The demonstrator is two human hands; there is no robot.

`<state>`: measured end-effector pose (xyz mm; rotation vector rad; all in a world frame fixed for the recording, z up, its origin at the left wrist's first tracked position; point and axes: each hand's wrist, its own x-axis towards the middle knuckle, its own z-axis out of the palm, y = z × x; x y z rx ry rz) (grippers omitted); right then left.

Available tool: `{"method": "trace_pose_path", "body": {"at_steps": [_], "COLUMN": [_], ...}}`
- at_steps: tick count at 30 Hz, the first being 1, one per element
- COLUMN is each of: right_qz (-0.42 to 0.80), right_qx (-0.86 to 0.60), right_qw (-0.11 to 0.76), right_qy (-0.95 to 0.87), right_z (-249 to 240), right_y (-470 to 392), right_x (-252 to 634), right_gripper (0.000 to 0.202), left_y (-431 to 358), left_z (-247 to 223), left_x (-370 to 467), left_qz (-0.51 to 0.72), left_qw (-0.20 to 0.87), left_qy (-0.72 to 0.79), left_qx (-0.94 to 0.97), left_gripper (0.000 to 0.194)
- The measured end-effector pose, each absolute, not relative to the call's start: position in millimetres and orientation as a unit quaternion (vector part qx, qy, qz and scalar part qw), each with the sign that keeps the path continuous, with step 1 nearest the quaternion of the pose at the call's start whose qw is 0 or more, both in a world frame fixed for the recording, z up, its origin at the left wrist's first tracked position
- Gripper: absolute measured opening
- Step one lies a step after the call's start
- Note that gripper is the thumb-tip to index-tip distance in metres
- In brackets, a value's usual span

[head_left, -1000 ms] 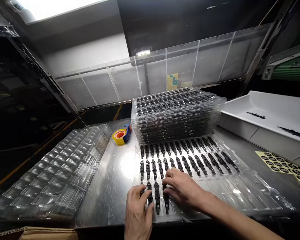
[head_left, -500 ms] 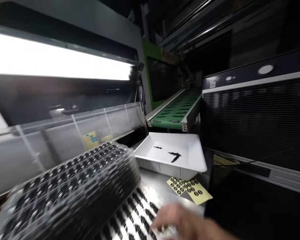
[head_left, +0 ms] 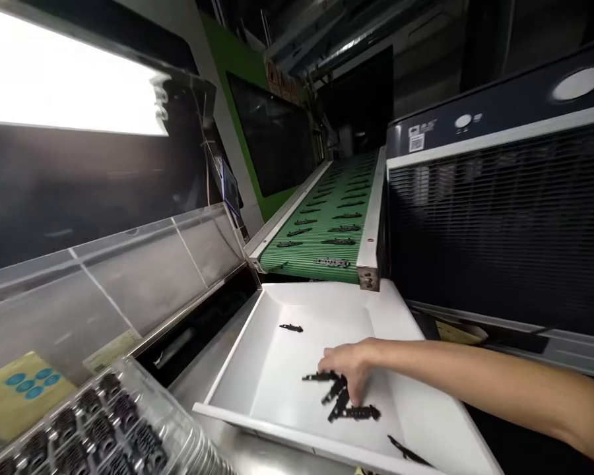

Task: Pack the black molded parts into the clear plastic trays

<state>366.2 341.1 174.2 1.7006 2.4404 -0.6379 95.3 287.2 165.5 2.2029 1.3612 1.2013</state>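
My right hand (head_left: 349,369) is down on the little black parts (head_left: 341,396) in the white tray (head_left: 277,356), fingers maybe closing, none lifted yet; my left hand is out of sight.

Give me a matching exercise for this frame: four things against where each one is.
Things:
1. right hand
2. lone black part
3. conveyor belt
4. stacked trays

Places:
A. bottom left corner
B. above the far edge of the white bin
C. on a cluster of black parts in the bin
D. by itself on the bin floor, near the far end

Pairs: 1-C, 2-D, 3-B, 4-A
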Motion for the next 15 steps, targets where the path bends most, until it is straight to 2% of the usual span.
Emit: {"method": "trace_pose_path", "body": {"at_steps": [3, 5, 7, 8, 10, 12, 15], "right_qz": [-0.247, -0.208, -0.131, -0.109, -0.079, -0.093, -0.176], "right_qx": [0.498, 0.494, 0.502, 0.498, 0.507, 0.529, 0.549], "right_qw": [0.102, 0.114, 0.092, 0.089, 0.087, 0.089, 0.034], "right_qy": [0.825, 0.837, 0.850, 0.856, 0.854, 0.839, 0.816], "right_z": [175.9, 173.7, 165.8, 160.8, 152.9, 153.4, 169.9], "right_y": [330.4, 315.8, 302.3, 298.0, 295.4, 296.6, 289.4], "right_x": [347.9, 335.0, 322.8, 318.3, 316.8, 328.6, 363.1], "right_gripper": [0.097, 0.092, 0.079, 0.069, 0.059, 0.054, 0.041], "left_y": [296.5, 306.8, 332.5, 351.6, 396.4, 437.6, 469.3], "left_z": [185.2, 203.0, 219.8, 226.0, 231.6, 227.8, 210.9], "left_x": [93.6, 102.3, 126.7, 143.5, 179.9, 210.4, 233.0], "left_qz": [0.309, 0.235, 0.165, 0.069, 0.004, -0.045, -0.101], "left_qw": [0.098, 0.076, 0.054, 0.011, -0.023, -0.041, -0.042], "left_qy": [0.508, 0.515, 0.520, 0.532, 0.545, 0.553, 0.500], "left_qx": [0.798, 0.821, 0.836, 0.844, 0.838, 0.831, 0.859], "left_gripper": [0.036, 0.030, 0.038, 0.045, 0.056, 0.068, 0.055]}}
